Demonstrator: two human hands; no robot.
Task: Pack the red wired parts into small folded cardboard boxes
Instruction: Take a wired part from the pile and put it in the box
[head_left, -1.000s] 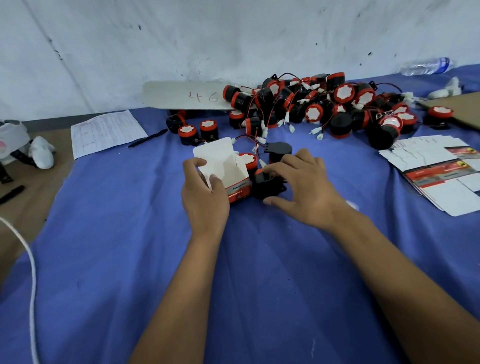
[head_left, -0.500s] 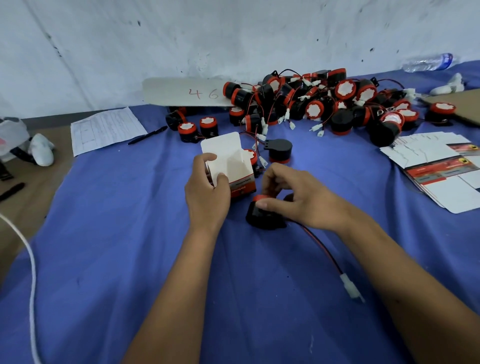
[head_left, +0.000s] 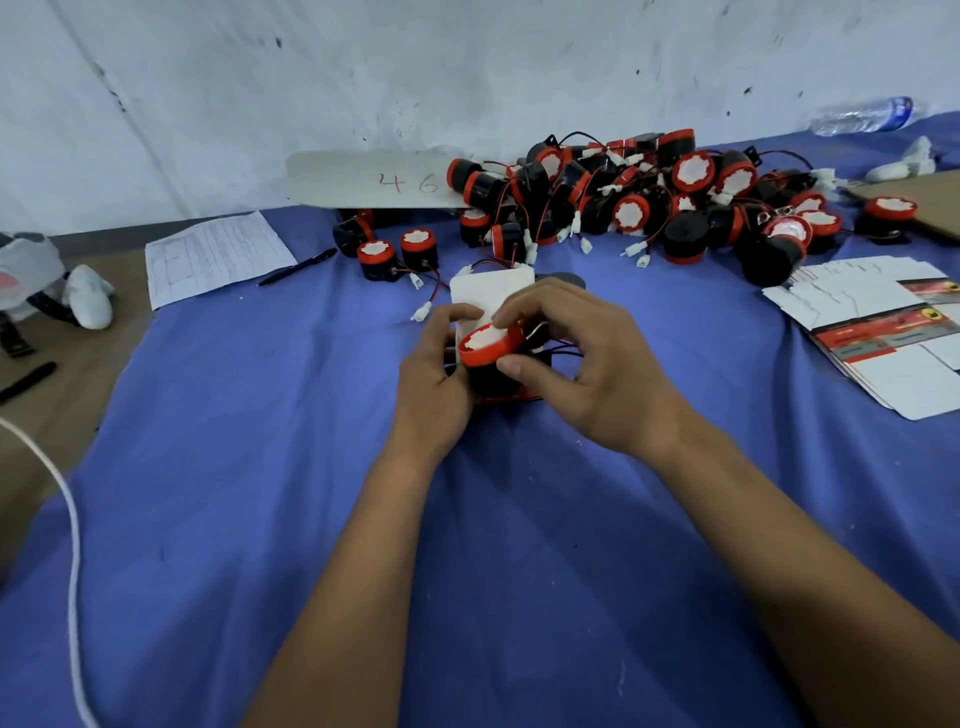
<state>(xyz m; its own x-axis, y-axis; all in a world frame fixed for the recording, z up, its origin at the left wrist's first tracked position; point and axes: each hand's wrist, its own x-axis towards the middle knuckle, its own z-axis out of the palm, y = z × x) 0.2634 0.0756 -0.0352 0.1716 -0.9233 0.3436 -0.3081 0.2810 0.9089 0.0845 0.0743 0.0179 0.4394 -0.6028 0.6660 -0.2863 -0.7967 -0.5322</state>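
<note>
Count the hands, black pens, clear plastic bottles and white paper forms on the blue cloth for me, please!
Hands: 2, left hand gripping the small white cardboard box, right hand pinching the red-capped black wired part
Black pen: 1
Clear plastic bottle: 1
White paper form: 1
Total: 5

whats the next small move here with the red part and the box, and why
Probably ease the red-capped part down into the small box. The right hand pinches the part just in front of the box's white flap, and the left hand grips the box, which seems to steady it.
</note>
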